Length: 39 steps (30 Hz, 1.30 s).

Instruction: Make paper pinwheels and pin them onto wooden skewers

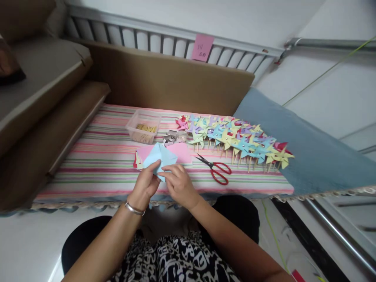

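Note:
Between my two hands is a light-blue paper piece [160, 154], partly shaped like a pinwheel with pointed corners. My left hand [147, 182] grips its lower left side, thumb on top. My right hand [178, 182] pinches the lower right part with closed fingers. Under and behind the blue paper lie pink paper sheets [181, 152], with red and yellow edges showing at the left of the stack. Red-handled scissors [216, 168] rest on the striped cloth to the right of my right hand, blades slightly apart.
Many finished paper pinwheels [235, 137] on sticks stand at the right. A clear plastic box [143, 127] of thin sticks is behind my hands, beside small metal items [169, 138] and a small round container [181, 136]. Cardboard [170, 84] stands along the back.

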Tool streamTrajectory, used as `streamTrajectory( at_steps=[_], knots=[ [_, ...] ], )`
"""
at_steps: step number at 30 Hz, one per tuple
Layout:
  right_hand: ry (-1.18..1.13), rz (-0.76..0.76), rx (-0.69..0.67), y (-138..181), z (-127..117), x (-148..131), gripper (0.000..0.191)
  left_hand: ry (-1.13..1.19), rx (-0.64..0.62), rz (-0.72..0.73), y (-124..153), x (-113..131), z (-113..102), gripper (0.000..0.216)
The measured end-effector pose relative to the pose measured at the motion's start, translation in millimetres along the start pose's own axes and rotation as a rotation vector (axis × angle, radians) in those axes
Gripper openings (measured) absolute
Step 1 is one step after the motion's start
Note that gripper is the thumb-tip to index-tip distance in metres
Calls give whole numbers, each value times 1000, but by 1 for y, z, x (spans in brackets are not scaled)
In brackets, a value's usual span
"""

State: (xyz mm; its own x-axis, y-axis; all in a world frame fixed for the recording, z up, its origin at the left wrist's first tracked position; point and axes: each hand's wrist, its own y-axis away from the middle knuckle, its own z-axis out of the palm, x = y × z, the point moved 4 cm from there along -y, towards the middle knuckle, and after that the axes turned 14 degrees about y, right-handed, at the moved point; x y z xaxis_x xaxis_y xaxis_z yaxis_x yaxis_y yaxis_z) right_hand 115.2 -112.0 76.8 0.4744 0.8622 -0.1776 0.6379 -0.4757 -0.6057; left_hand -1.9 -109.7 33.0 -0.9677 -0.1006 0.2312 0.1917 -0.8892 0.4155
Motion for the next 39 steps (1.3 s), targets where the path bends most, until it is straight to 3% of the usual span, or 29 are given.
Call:
streamTrajectory(
  at_steps=[5,12,17,25,32,39],
  knots=[
    [-28,27,70,13,-16,7,34,26,-32,19,10,-16,11,15],
    [-76,-5,64,36,-38,30,36,73,-17,55,26,-55,21,21],
    [-89,20,50,55,-53,54,33,20,-14,56,21,-83,29,30],
    [-20,87,62,81,-68,92,23,-24,5,-47,7,-129,43,21],
    [-13,90,59,80,-73,107,14,-132,80,-32,-2,-147,51,5],
    [-10,123,1,72,-78,116,14,-191,99,68,-9,-153,55,20]
  ],
)
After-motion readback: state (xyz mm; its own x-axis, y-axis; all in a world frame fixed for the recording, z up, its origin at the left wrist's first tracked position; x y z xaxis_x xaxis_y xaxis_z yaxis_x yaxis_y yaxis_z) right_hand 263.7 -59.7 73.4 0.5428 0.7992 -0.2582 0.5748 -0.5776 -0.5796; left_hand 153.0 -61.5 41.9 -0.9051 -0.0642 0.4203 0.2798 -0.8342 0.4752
